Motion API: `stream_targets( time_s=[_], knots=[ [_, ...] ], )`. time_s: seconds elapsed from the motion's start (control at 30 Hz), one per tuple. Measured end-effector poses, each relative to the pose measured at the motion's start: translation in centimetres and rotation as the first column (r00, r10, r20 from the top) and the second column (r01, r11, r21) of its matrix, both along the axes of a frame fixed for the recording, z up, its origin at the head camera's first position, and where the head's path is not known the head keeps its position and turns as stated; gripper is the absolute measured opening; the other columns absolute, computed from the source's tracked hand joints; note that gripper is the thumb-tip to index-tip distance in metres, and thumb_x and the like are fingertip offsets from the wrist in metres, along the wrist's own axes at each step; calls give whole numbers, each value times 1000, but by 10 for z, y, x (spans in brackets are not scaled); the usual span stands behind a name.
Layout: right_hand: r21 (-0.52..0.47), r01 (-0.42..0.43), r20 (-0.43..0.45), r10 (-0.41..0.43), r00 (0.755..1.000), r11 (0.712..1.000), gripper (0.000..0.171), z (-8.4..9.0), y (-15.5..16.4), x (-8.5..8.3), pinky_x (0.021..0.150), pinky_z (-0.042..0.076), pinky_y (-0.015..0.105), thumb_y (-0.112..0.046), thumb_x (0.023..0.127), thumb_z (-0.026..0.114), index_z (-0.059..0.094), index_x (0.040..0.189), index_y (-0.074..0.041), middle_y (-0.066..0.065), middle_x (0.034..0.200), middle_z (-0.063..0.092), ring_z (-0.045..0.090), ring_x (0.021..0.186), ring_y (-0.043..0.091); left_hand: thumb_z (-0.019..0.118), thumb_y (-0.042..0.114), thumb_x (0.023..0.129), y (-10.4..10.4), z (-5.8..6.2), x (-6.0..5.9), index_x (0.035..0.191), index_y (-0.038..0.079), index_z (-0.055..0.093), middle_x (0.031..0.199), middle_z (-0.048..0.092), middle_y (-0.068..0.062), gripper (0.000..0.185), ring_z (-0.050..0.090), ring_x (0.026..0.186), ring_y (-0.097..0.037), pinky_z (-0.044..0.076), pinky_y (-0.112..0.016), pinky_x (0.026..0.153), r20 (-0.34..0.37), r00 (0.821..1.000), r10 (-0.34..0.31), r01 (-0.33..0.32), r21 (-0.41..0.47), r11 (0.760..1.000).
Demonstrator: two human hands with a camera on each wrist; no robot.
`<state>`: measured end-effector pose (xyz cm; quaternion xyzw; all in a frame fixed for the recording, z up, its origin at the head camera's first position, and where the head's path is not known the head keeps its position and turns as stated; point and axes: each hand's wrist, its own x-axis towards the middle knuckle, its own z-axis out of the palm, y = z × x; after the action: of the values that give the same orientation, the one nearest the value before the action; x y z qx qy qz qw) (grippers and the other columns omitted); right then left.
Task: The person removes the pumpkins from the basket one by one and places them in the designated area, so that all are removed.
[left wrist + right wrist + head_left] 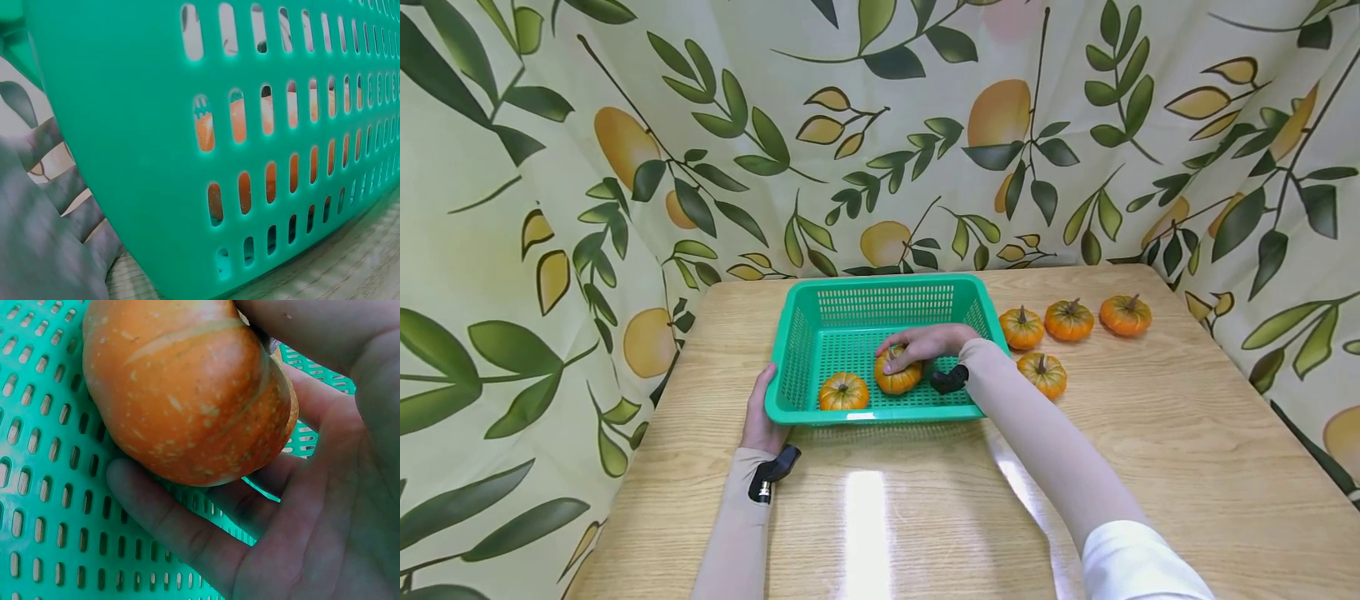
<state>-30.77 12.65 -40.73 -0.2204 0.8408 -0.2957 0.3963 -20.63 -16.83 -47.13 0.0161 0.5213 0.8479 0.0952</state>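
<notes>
A green slotted basket (797, 350) sits mid-table. My right hand (925, 343) reaches into it and grips a small orange pumpkin (897, 377) from above; the right wrist view shows that pumpkin (187, 394) close up, fingers (175, 519) curled under it against the basket floor (44, 487). A second pumpkin (843, 392) lies in the basket's near left part. My left hand (760, 412) holds the basket's near left corner; in the left wrist view its fingers (56, 187) lie against the basket wall (137, 125), orange showing through the slots.
Several more small pumpkins lie on the wooden table (1150, 433) right of the basket: three in a row (1069, 320) and one nearer (1042, 374). A leaf-and-fruit patterned cloth (587, 167) walls the table at back and sides.
</notes>
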Motion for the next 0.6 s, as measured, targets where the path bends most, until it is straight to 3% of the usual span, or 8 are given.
stream_targets(
  time_s=[0.2,0.6],
  knots=[
    [5,-6,-20,6,1000,1000,55,0,0,1,112,29,45,-51,87,63,48,136,-33,1,146,38,33,134,23,37,53,96,1,1,0,150,19,27,155,27,-8,64,29,138,-24,25,-36,111,-14,1000,4,-4,-1,1000],
    [12,-13,-22,13,1000,1000,61,-1,0,0,111,31,45,-57,84,63,47,137,-34,1,147,36,33,135,23,37,53,96,0,2,1,150,21,28,154,29,-7,63,31,136,-23,26,-34,109,-1,1000,7,-7,-32,999]
  ],
)
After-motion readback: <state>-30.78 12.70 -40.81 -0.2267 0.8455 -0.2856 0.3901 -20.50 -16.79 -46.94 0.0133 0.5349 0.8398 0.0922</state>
